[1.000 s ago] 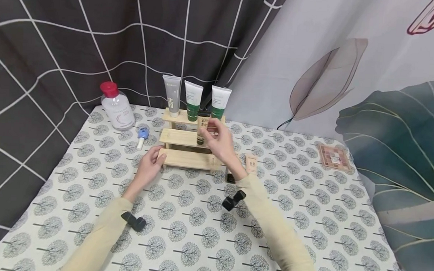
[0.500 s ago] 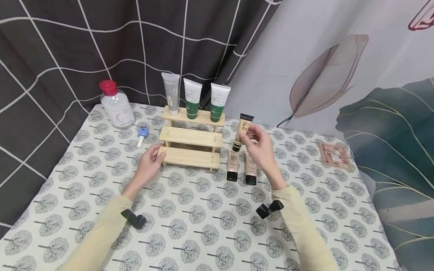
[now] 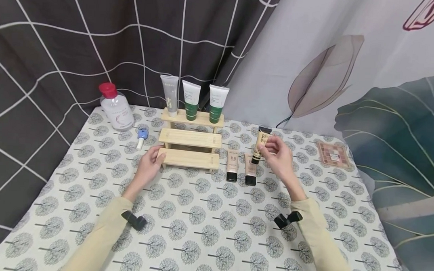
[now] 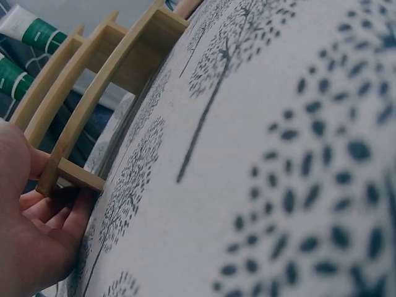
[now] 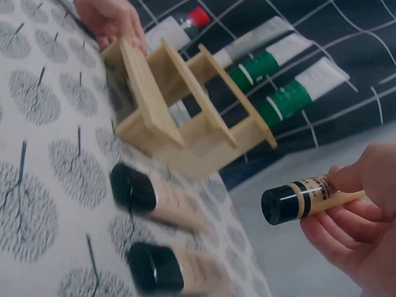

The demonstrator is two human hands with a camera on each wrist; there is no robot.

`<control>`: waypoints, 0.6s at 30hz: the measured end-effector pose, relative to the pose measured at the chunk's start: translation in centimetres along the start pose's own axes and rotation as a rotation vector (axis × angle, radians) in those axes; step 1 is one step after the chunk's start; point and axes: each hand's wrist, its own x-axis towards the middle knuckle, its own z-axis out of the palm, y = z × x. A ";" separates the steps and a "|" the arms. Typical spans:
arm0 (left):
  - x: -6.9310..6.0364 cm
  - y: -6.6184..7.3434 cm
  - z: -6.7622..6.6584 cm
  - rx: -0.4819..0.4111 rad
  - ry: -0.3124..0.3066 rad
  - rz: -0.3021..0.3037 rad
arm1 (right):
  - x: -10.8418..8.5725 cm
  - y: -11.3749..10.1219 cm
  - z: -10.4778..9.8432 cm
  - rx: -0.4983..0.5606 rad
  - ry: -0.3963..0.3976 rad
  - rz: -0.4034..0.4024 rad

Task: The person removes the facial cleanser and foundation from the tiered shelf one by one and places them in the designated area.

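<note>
Between thumb and fingers, my right hand (image 3: pixel 279 156) pinches a small beige tube with black ends (image 3: pixel 262 144), held above the table near two BB cream tubes. In the right wrist view the tube's black cap (image 5: pixel 281 205) points left. One BB cream tube (image 3: pixel 232 164) lies flat; the other (image 3: pixel 251 175) beside it is partly covered by the held tube. My left hand (image 3: pixel 151 161) grips the left end of the lowest step of a three-step wooden rack (image 3: pixel 190 158), thumb on top. In the left wrist view the fingers (image 4: pixel 71 226) reach under that step.
A grey tube (image 3: pixel 170 96) and two white-and-green tubes (image 3: pixel 191 100) stand on the rack's top step. At left are a clear bottle with red cap (image 3: pixel 118 111) and a small blue-and-white item (image 3: pixel 142 138). A makeup palette (image 3: pixel 334 154) lies far right.
My right hand has carried the small beige tube from the rack's middle step rightward, past the first BB cream tube to above the second. My left hand stays on the rack.
</note>
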 end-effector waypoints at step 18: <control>-0.2 -0.1 0.2 -0.012 0.012 -0.003 | -1.9 5.1 -1.7 -0.158 -0.025 0.121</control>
